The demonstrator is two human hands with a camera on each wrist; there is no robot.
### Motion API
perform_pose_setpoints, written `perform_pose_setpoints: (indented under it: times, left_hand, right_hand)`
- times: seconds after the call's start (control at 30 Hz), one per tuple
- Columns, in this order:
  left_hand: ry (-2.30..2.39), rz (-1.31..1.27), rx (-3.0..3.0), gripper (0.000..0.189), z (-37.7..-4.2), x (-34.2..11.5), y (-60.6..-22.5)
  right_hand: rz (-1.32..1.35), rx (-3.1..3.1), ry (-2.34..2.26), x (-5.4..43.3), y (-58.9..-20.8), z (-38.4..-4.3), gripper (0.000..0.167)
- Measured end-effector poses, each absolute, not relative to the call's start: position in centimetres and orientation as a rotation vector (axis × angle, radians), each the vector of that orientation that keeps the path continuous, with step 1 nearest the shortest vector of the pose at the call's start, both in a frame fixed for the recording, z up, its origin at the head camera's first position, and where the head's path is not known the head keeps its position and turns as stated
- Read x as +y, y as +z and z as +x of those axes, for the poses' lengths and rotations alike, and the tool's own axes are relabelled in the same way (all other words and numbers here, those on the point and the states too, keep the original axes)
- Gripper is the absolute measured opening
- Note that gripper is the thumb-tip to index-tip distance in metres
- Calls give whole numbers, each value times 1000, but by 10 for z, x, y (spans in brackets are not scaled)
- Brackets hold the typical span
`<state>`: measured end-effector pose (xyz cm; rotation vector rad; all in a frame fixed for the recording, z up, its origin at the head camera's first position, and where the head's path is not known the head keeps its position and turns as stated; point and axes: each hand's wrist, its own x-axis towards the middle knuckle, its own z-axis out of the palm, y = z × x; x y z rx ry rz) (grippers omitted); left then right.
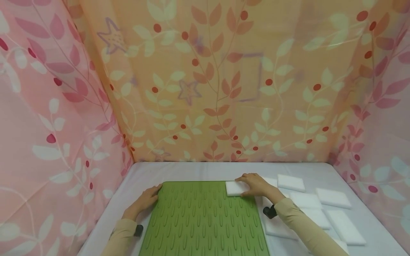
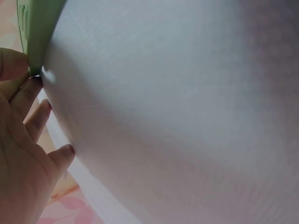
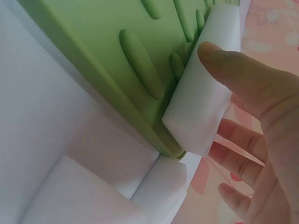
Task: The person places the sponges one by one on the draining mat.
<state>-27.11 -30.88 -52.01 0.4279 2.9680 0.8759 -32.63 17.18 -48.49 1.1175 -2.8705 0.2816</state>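
Observation:
A green mat (image 1: pixel 205 217) with raised oblong ridges lies on the white table. At its far left corner is my left hand (image 1: pixel 145 201); in the left wrist view the thumb (image 2: pixel 13 64) and fingers of that hand pinch the mat's corner. My right hand (image 1: pixel 256 185) holds a white sponge block (image 1: pixel 233 188) at the mat's far right corner. In the right wrist view the thumb lies on the near side of this sponge (image 3: pixel 201 93), with fingers behind it. The sponge sits on the mat along its far edge.
Several more white sponge blocks (image 1: pixel 346 225) lie on the table right of the mat, some partly behind my right arm. Patterned curtains (image 1: pixel 198 89) stand at the back and both sides. A strip of white table (image 1: pixel 192 170) runs behind the mat.

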Motion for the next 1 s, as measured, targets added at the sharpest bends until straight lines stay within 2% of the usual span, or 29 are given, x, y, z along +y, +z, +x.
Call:
perform_pose_setpoints:
  times: [0.43,1.0]
  left_hand:
    - [862,464,2967,52,-272,-311,-521]
    - [908,445,2951,53,-273,-312,-526]
  right_hand:
    - [1111,-2844,267,179,-478,-325,71]
    - [1000,-2768,328,224,-466,-332,64]
